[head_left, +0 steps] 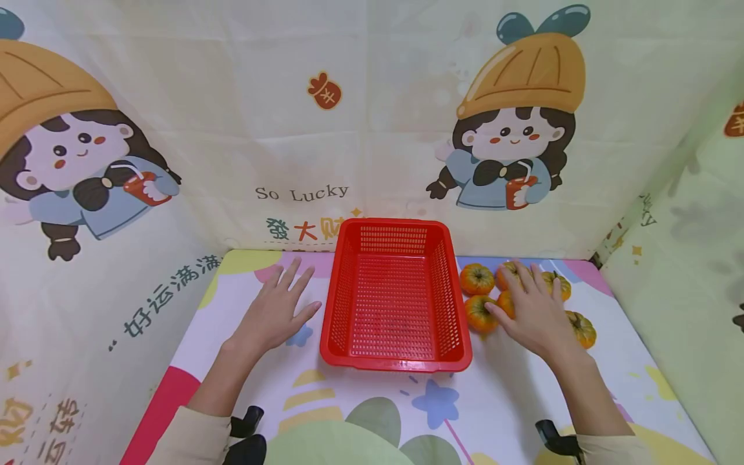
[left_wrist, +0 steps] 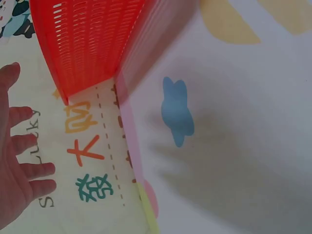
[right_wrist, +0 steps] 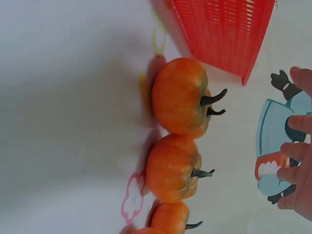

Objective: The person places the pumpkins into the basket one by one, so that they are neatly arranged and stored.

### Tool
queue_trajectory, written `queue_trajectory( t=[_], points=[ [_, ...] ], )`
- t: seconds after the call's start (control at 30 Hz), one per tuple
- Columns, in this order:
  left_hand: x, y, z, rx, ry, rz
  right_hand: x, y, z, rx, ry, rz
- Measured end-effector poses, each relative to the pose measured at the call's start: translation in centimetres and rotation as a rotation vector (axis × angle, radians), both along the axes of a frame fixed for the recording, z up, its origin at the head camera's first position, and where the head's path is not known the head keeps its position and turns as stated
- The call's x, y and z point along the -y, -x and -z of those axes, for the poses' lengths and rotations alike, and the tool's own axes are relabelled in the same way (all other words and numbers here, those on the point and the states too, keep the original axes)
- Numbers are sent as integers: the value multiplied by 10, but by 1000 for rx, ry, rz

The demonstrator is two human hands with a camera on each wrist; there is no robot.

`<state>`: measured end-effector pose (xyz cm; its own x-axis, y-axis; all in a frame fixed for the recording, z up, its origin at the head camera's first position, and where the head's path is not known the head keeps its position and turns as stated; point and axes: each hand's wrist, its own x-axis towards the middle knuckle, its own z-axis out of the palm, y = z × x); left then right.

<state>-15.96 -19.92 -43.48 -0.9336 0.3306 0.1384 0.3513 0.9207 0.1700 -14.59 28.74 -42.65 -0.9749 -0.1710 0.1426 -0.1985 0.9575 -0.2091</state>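
A red plastic basket with perforated walls stands on the table, and no contents show inside it. Several small orange pumpkins with dark stems sit to its right, some partly hidden by a hand. My right hand hovers over these pumpkins with fingers spread, holding nothing. In the right wrist view, a gap shows between that hand and the nearest pumpkin. Left of the basket, my left hand is held with fingers spread and grips nothing; the left wrist view shows it apart from the basket wall.
A patterned cloth with cartoon prints covers the table. Behind it rises a printed fabric backdrop, close to the basket's far edge. Side drapes bound the table left and right.
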Motion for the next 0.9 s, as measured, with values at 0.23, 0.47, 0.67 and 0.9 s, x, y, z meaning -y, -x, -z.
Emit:
queue_trajectory(
  t=[0.23,0.47,0.67,0.9],
  points=[
    [-1,4,6,102,-89,-10,-16,-1,5,-32,39,-6],
    [-5,8,9,100,-196,47,-37,0,11,-107,109,-31],
    [-12,11,10,112,-295,109,-57,-2,17,-97,204,-30],
    [-20,16,16,155,-378,129,-83,-7,20,-15,256,7]
  ],
)
